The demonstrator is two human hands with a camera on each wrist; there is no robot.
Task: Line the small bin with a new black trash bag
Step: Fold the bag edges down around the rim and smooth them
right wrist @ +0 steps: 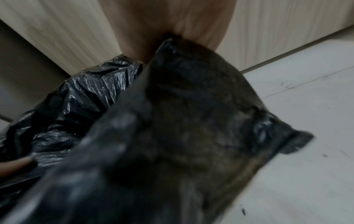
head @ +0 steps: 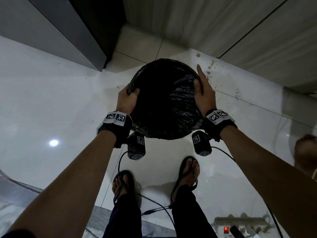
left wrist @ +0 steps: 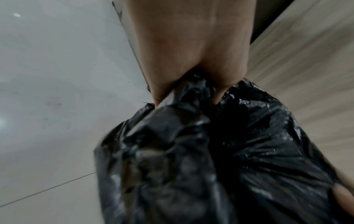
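On the far left a grey cabinet (head: 56, 31) ends in a sharp lower corner, with a wide stretch of bare white tiled floor (head: 42, 100) in front of it. The left hand (head: 127, 98) grips the left rim of the small bin (head: 164, 134), fingers curled over the edge and pinching the black trash bag (head: 181, 100) there. The bin stands on the floor between the hands, just ahead of the person's sandalled feet (head: 123, 184), its mouth covered by the bag, which is draped over the rim all round. The right hand (head: 203, 93) holds the right rim: the thumb presses plastic inside the mouth, the index finger points straight along the outside, and the other fingers are hidden behind the bin. Beyond the bin on the right a pale wood-grain cabinet (head: 257, 31) runs close, leaving only a narrow strip of stained floor; at the lower right lies a power strip (head: 240, 224) with a lit red switch and cables trailing.

The left wrist view adds the gathered, crumpled folds of bag (left wrist: 191, 151) bunched under the left hand (left wrist: 182, 53), though blurred. The right wrist view shows the overhang of the bag (right wrist: 191, 121) down the bin's outer side, a loose corner sticking out over the floor, and glossy creases inside the mouth, with the right hand (right wrist: 168, 22) at the top.
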